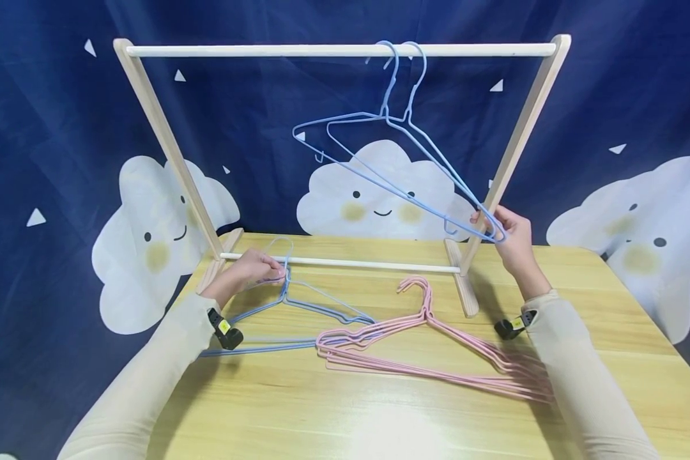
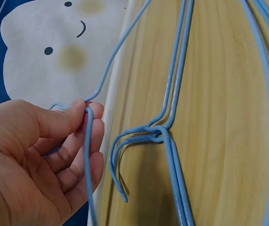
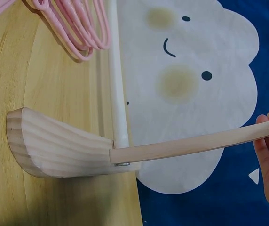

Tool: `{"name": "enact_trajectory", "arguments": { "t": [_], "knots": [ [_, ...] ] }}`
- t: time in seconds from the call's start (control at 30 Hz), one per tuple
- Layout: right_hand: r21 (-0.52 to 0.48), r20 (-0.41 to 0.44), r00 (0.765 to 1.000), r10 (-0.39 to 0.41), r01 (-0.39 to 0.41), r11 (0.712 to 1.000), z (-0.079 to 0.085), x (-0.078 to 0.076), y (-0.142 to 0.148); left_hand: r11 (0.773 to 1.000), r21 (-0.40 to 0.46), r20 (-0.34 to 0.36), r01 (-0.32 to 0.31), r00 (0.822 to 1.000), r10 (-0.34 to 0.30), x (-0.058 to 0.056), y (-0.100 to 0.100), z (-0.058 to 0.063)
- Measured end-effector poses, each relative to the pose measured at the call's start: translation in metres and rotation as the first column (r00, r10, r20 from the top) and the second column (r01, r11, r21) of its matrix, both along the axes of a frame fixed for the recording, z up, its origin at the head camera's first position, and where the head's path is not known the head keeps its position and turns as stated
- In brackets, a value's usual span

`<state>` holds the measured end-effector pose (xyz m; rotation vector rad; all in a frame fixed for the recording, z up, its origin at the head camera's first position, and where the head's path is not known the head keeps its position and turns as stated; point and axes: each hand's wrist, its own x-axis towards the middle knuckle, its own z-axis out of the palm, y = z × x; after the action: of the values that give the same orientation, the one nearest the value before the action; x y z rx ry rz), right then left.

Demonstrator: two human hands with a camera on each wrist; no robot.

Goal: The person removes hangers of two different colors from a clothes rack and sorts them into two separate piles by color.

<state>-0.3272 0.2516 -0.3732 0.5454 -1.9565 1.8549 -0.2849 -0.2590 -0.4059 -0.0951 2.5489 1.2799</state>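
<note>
My left hand (image 1: 259, 267) pinches a blue wire hanger (image 2: 89, 155) at its neck between thumb and fingertips. That hanger is raised off the table, apart from two other blue hangers (image 2: 176, 89) lying beside it. My right hand (image 1: 513, 239) is at the right post (image 3: 195, 143) of a wooden clothes rack, its fingers passing behind the post and showing past the other edge; the thumb is hidden in the right wrist view. Two blue hangers (image 1: 379, 182) hang by their hooks on the rack's top rail (image 1: 253, 50), their lower right corners in front of that hand.
A stack of several pink hangers (image 1: 425, 316) lies on the wooden table (image 1: 299, 409), its left end overlapping the blue ones. The rack's white lower bar (image 1: 368, 264) runs between its feet (image 1: 462, 287). Behind hangs a dark blue cloth (image 1: 253, 121) with clouds.
</note>
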Motion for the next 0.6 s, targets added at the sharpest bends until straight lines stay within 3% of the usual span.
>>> {"name": "enact_trajectory", "arguments": {
  "t": [0.27, 0.6],
  "knots": [
    [0.024, -0.005, 1.000, -0.024, 0.024, 0.999, 0.002, 0.000, -0.001, 0.999, 0.007, -0.008, -0.040, 0.999, 0.040, 0.004, 0.002, -0.012],
    [0.010, 0.010, 1.000, -0.011, 0.011, 1.000, -0.001, -0.002, 0.001, 0.990, -0.137, -0.038, -0.041, 0.999, 0.036, 0.006, 0.000, -0.018]
  ]
}}
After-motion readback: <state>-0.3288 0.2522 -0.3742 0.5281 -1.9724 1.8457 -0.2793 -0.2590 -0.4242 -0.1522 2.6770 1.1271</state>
